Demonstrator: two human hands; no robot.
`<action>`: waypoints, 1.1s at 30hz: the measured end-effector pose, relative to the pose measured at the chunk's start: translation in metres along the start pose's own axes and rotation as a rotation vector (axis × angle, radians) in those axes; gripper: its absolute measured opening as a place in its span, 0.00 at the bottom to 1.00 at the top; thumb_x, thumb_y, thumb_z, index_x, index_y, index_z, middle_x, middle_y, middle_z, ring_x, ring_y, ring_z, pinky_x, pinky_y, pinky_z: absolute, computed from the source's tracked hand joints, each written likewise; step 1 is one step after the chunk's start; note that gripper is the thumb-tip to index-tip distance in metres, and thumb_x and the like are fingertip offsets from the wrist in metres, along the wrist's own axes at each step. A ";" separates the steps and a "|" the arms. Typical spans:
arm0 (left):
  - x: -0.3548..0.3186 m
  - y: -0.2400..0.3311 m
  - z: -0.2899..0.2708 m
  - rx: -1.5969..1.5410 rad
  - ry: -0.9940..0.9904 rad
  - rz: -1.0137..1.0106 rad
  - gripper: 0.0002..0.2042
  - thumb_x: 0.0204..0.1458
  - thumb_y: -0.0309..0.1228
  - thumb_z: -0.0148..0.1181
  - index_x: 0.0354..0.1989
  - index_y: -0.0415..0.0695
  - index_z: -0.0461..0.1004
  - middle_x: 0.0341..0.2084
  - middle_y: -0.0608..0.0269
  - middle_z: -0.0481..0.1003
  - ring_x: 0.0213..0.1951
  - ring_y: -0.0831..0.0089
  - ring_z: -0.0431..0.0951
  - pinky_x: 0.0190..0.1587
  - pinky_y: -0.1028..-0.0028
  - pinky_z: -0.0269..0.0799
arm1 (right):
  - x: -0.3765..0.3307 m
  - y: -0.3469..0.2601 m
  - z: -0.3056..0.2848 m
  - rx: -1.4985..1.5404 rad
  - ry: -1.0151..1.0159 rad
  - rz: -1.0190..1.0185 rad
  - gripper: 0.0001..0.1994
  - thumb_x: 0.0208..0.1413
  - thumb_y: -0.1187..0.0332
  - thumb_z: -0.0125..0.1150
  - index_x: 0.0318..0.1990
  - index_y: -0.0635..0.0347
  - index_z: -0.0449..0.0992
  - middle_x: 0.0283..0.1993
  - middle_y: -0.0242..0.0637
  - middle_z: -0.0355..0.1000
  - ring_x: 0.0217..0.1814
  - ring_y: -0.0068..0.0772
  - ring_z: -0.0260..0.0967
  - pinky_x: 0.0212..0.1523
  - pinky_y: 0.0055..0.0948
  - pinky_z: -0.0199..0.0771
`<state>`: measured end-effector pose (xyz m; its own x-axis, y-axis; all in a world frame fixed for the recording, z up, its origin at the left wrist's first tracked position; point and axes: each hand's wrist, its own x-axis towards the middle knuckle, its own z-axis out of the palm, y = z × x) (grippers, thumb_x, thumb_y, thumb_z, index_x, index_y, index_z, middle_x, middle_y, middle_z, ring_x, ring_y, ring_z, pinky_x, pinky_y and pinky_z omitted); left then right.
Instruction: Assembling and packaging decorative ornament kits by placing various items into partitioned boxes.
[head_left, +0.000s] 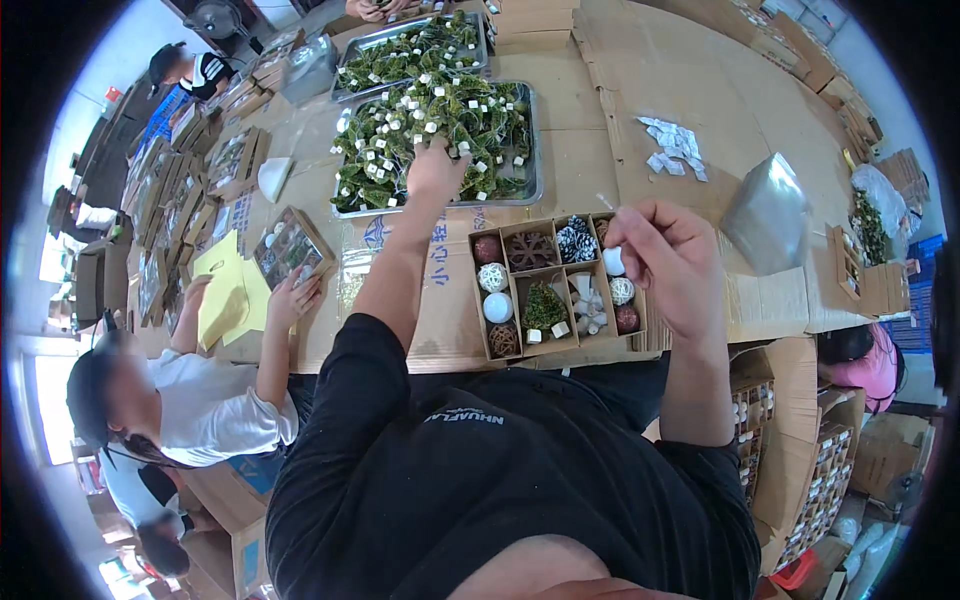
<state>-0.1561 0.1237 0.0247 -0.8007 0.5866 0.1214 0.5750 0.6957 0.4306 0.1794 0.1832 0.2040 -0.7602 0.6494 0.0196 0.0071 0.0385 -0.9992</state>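
Note:
My left hand [435,172] reaches into a metal tray [538,150] heaped with green leafy ornaments [400,130] that carry small white cubes. Its thumb and fingers are apart among the greenery, the tips partly hidden. Over the right side of a divided cardboard box [538,352], my right hand [665,260] is closed in a pinch; a thin whitish bit shows at the fingertips, too small to name. Inside the box lie a brown snowflake [531,250], a frosted pine cone [576,241], a green ornament [543,308], a pale bow-like piece [588,303], and several white and dark red balls.
Behind stands a second tray [410,55] of greenery. Crumpled paper [675,145] and a silvery plastic bag [770,215] lie to the right. At left a co-worker [200,395] handles a filled box [292,248] beside yellow sheets. A carton [790,440] holding divided boxes stands at lower right.

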 end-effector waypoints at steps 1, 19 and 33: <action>0.001 0.004 0.006 -0.043 0.054 0.001 0.28 0.50 0.49 0.65 0.55 0.45 0.71 0.50 0.44 0.70 0.46 0.46 0.78 0.48 0.55 0.76 | -0.001 -0.001 -0.003 0.218 -0.086 0.085 0.11 0.65 0.66 0.57 0.37 0.66 0.79 0.26 0.27 0.70 0.20 0.12 0.59 0.21 0.14 0.54; 0.005 -0.010 0.004 0.178 -0.099 0.117 0.14 0.53 0.45 0.63 0.42 0.51 0.80 0.40 0.54 0.79 0.42 0.56 0.81 0.46 0.59 0.77 | -0.011 0.004 -0.008 0.558 -0.188 0.073 0.14 0.66 0.67 0.52 0.49 0.72 0.73 0.25 0.30 0.66 0.20 0.14 0.54 0.21 0.14 0.53; 0.031 0.039 -0.104 -0.956 -0.091 0.105 0.12 0.59 0.36 0.58 0.37 0.39 0.82 0.22 0.67 0.77 0.21 0.82 0.69 0.25 0.78 0.65 | -0.013 0.014 -0.024 0.593 -0.099 0.162 0.15 0.65 0.69 0.52 0.52 0.72 0.71 0.26 0.29 0.65 0.21 0.14 0.54 0.21 0.15 0.54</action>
<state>-0.1763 0.1258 0.1385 -0.7137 0.6845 0.1485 0.2310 0.0298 0.9725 0.2044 0.1934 0.1905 -0.8367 0.5369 -0.1082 -0.2133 -0.5014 -0.8385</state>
